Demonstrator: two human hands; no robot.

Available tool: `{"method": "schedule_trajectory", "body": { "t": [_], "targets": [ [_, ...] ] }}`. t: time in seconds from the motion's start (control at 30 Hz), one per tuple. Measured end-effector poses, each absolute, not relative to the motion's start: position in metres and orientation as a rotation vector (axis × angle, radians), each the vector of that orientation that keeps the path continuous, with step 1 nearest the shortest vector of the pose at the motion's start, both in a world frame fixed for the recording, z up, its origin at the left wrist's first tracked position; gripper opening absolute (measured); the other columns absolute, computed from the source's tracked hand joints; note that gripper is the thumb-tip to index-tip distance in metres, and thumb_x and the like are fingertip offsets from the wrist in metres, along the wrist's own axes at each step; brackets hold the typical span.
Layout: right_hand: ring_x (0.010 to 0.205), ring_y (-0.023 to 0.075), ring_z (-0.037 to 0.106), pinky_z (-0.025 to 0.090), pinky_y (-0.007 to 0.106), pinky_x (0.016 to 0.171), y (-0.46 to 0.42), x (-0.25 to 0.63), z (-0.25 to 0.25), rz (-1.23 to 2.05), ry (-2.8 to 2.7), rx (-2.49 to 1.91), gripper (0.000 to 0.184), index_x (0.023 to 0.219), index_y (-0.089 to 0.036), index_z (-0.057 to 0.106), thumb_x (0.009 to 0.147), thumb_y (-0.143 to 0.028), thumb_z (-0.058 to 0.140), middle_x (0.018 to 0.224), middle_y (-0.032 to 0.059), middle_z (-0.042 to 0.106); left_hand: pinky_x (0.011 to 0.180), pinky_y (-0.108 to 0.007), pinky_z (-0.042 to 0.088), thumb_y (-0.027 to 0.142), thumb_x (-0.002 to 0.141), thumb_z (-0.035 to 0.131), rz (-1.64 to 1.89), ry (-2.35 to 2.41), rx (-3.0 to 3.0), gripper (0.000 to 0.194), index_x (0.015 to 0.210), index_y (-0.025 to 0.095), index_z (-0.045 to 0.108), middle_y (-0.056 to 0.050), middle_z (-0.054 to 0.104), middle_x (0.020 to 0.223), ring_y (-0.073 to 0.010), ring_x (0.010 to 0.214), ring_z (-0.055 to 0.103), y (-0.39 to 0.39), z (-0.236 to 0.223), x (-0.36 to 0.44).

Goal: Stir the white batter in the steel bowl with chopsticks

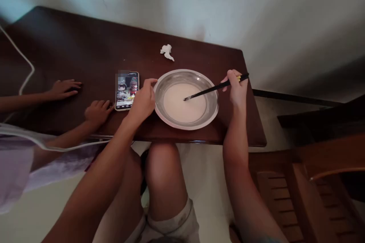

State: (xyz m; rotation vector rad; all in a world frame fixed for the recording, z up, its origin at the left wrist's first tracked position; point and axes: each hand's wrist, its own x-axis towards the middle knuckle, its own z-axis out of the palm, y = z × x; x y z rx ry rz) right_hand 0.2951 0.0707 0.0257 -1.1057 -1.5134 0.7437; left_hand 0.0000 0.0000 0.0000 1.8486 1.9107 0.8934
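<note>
A round metal bowl (214, 112) with a wide rim stands near the front edge of the table, partly filled with a milky white liquid (176, 102). My left hand (145, 98) grips the bowl's left rim, the index finger lying along it and the thumb hidden. Black chopsticks (209, 90) slant down from my right hand (235, 83), which is closed around their upper end on the right of the bowl. Their tips rest in the liquid near its middle and carry some whitish matter.
A phone (122, 100) with a lit screen lies left of my left hand. Another person's hands (98, 113) rest on the dark table (94, 41) farther left. Crumpled white tissue (167, 51) lies behind the bowl. A white cable (28, 68) runs at left; a wooden chair (296, 190) stands at right.
</note>
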Motion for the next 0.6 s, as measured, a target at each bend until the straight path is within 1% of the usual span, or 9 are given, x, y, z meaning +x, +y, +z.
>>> {"method": "schedule_trajectory", "body": {
  "t": [0.07,0.17,0.27,0.4,0.5,0.6],
  "targets": [
    [0.046,0.0115,0.048,0.042,0.03,0.052,0.0698,0.2935,0.0246,0.794,-1.554,-1.095,0.055,0.057,-0.024,0.056,0.084,-0.071,0.053,0.049,-0.003,0.049,0.087,-0.039,0.051,0.026,0.098,0.033,0.882,1.929,1.845,0.035,0.127,0.022,0.052,-0.011,0.072,0.107,-0.0253,0.095,0.069,-0.0005,-0.0003,0.0004],
    [0.047,0.0106,0.049,0.043,0.029,0.052,0.0694,0.2899,0.0225,0.889,-1.651,-1.057,0.051,0.06,-0.023,0.06,0.083,-0.069,0.058,0.053,-0.0026,0.053,0.085,-0.038,0.051,0.028,0.098,0.032,0.872,1.95,1.844,0.036,0.126,0.02,0.053,-0.011,0.072,0.107,-0.0261,0.095,0.07,-0.0004,0.0007,0.0021],
    [0.05,0.0113,0.053,0.045,0.029,0.054,0.0718,0.2932,0.0221,0.826,-1.59,-1.068,0.049,0.061,-0.023,0.061,0.084,-0.067,0.059,0.053,-0.0024,0.053,0.086,-0.038,0.05,0.025,0.097,0.03,0.849,1.961,1.839,0.039,0.128,0.018,0.053,-0.013,0.071,0.108,-0.0272,0.096,0.07,-0.0004,0.0028,0.0037],
    [0.049,0.0121,0.052,0.045,0.03,0.055,0.0731,0.2973,0.0229,0.793,-1.513,-1.078,0.052,0.059,-0.023,0.059,0.086,-0.068,0.055,0.049,-0.0027,0.049,0.086,-0.041,0.05,0.024,0.097,0.029,0.824,1.968,1.826,0.039,0.129,0.018,0.052,-0.014,0.072,0.108,-0.0281,0.094,0.07,-0.0008,0.0045,0.0046],
    [0.048,0.0109,0.051,0.045,0.03,0.053,0.0708,0.2922,0.0224,0.876,-1.605,-1.062,0.052,0.058,-0.023,0.06,0.084,-0.068,0.058,0.052,-0.0024,0.053,0.086,-0.042,0.051,0.026,0.098,0.03,0.834,1.967,1.823,0.038,0.128,0.019,0.053,-0.014,0.072,0.108,-0.0289,0.093,0.07,-0.0011,0.0033,0.0038],
    [0.049,0.0112,0.051,0.044,0.03,0.052,0.0697,0.2897,0.0219,0.862,-1.611,-1.079,0.051,0.059,-0.024,0.061,0.081,-0.07,0.06,0.054,-0.0023,0.054,0.087,-0.041,0.05,0.026,0.098,0.031,0.85,1.957,1.829,0.037,0.128,0.02,0.052,-0.013,0.072,0.108,-0.0285,0.095,0.07,-0.0016,0.0006,0.0016]
  ]
}}
